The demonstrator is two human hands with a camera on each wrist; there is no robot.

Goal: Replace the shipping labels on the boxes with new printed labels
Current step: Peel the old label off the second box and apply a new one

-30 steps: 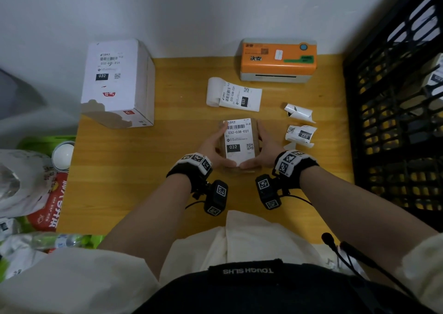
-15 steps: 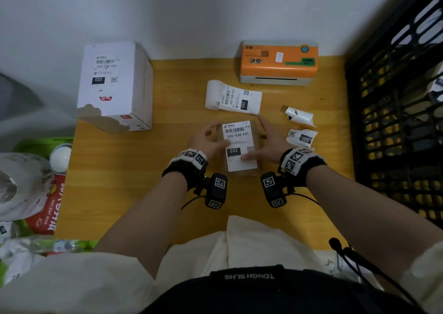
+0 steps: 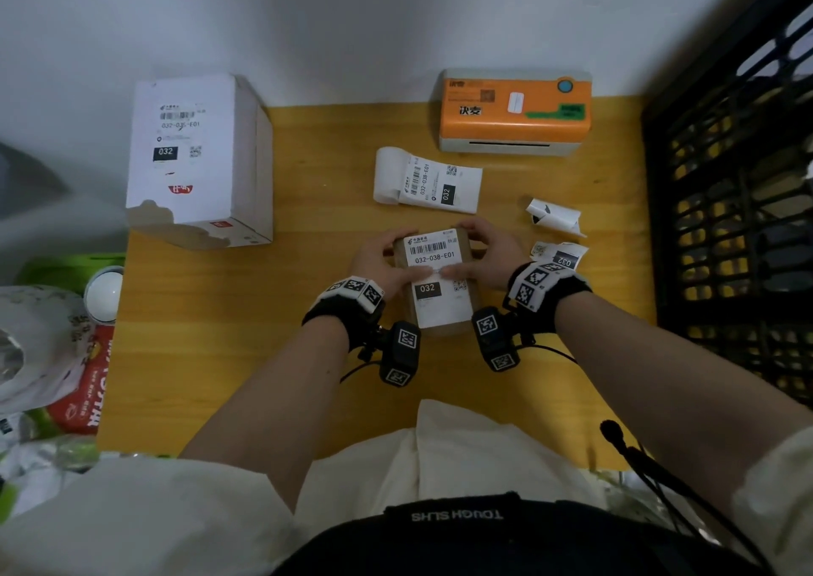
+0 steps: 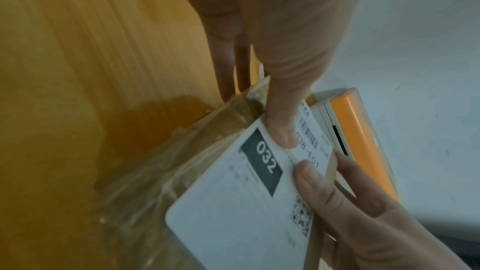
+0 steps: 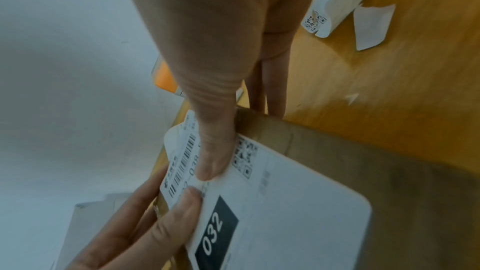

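A small brown box (image 3: pixel 441 332) lies on the yellow table (image 3: pixel 264 355) in front of me, with a white shipping label (image 3: pixel 438 309) marked 032 on its top. My left hand (image 3: pixel 382 257) grips its left side and my right hand (image 3: pixel 487 251) grips its right side, fingers curled over the far end. Both thumbs press on the middle of the label, tips nearly touching. In the left wrist view the thumb (image 4: pixel 283 114) sits on the label (image 4: pixel 233 202). In the right wrist view the thumb (image 5: pixel 215 151) presses beside the barcode on the label (image 5: pixel 285 202).
A large white box (image 3: pixel 198 157) with its own 032 label stands back left. An orange label printer (image 3: pixel 514 109) sits at the back, a roll of printed labels (image 3: pixel 426 179) before it. Crumpled peeled labels (image 3: pixel 556 217) lie right. A black crate (image 3: pixel 730 179) borders the right; bags (image 3: pixel 53 347) lie left.
My hands have moved from the box's near end to its far end. The thumbs, apart half a second ago, now meet on the middle of the label.
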